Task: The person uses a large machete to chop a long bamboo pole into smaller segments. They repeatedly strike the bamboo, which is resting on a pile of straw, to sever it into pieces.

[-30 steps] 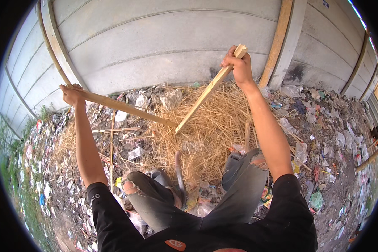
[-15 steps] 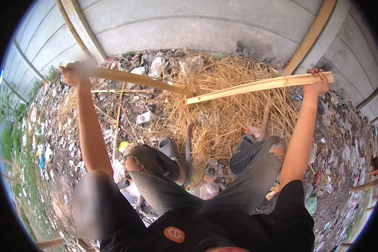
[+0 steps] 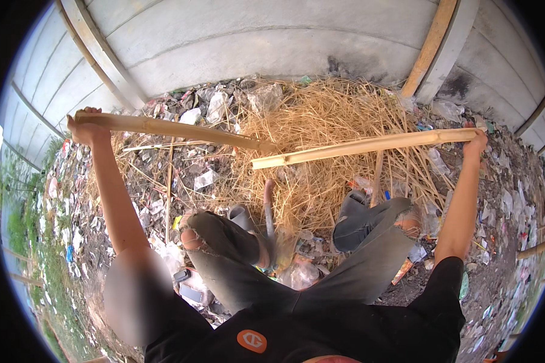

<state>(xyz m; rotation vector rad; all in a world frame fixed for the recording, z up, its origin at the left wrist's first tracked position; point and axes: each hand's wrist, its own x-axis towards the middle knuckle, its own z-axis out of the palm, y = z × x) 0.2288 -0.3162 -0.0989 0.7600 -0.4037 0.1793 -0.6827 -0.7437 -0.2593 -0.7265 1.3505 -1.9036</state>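
My left hand (image 3: 88,128) is closed around the outer end of a split bamboo strip (image 3: 175,128), whose brown rounded side shows. Out to the right, my right hand (image 3: 476,145) grips the far end of a paler split bamboo strip (image 3: 357,146). Both strips point inward over the straw, and their inner ends pass each other with a narrow gap. Between my bent legs, a tool with a brown handle (image 3: 268,191) stands upright; its lower part looks like a blade (image 3: 270,233), though its full shape cannot be made out.
A heap of dry straw-like shavings (image 3: 321,115) lies before a concrete panel wall (image 3: 254,51). Litter and plastic scraps (image 3: 206,179) cover the ground around me. Thin sticks (image 3: 169,187) lie at left. A bamboo pole (image 3: 430,45) leans against the wall at right.
My hands have spread farther apart, the right one moving outward and lower along its strip toward the end. The paler strip now sits lower. The view has shifted slightly.
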